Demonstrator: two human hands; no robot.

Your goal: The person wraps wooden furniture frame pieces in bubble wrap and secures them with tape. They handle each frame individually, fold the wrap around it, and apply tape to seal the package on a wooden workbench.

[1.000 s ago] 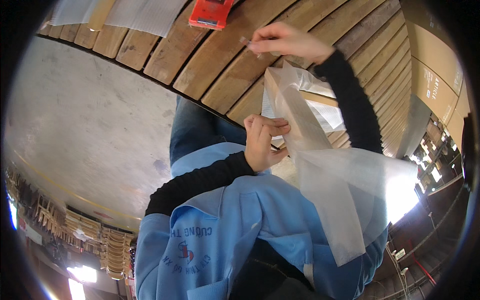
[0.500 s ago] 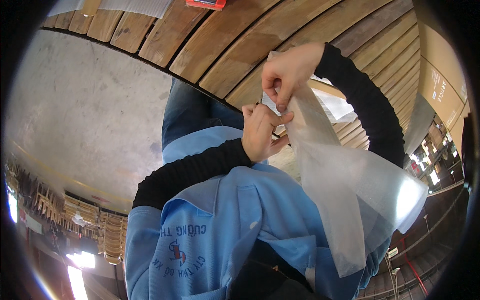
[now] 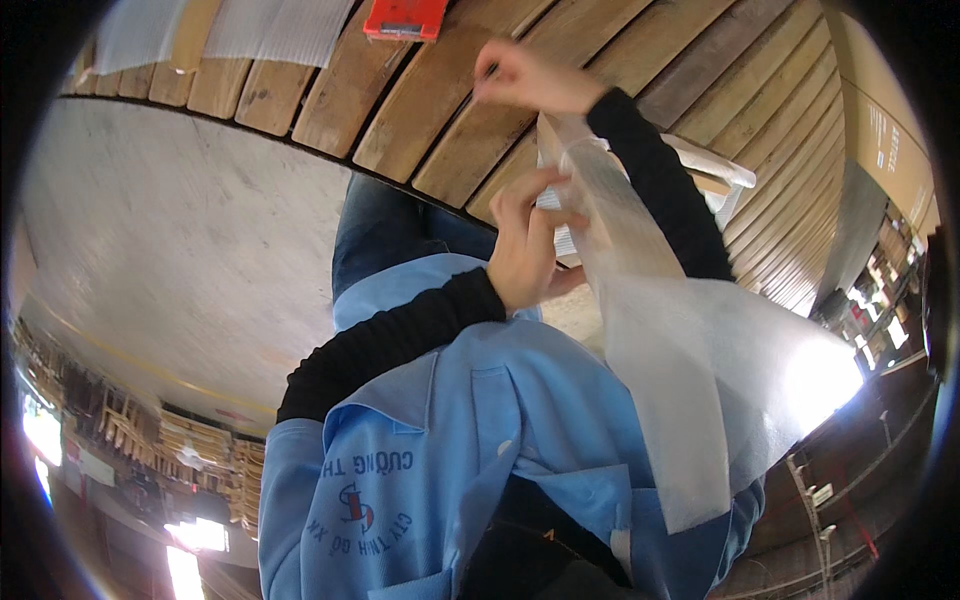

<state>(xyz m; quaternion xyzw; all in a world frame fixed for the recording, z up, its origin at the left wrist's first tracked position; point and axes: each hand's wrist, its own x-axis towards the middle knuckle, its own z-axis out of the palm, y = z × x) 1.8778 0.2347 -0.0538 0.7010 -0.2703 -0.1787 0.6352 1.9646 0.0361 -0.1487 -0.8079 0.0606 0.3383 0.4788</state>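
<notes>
A long piece wrapped in thin white foam sheet (image 3: 625,225) slants up from my body, and its loose end hangs wide over my blue shirt. My left hand (image 3: 530,240) is at the left side of this wrapped piece, fingers bent around its edge and partly spread. Beyond its top end, my right hand (image 3: 525,80) is raised over the wooden slats, apart from the foam. The right fingers are curled together and slightly blurred; whatever may be between them is too small to make out.
A slatted wooden table (image 3: 450,130) curves across the top. On it lie a red plastic object (image 3: 405,18), foam sheeting (image 3: 275,30) at the far left and a white-wrapped part (image 3: 715,165) behind my right forearm. A cardboard box (image 3: 890,150) stands at the far right.
My right hand has left the wrapped piece and moved up and to the left. My left hand stays beside the piece, with its fingers spread more. The red object shows more fully.
</notes>
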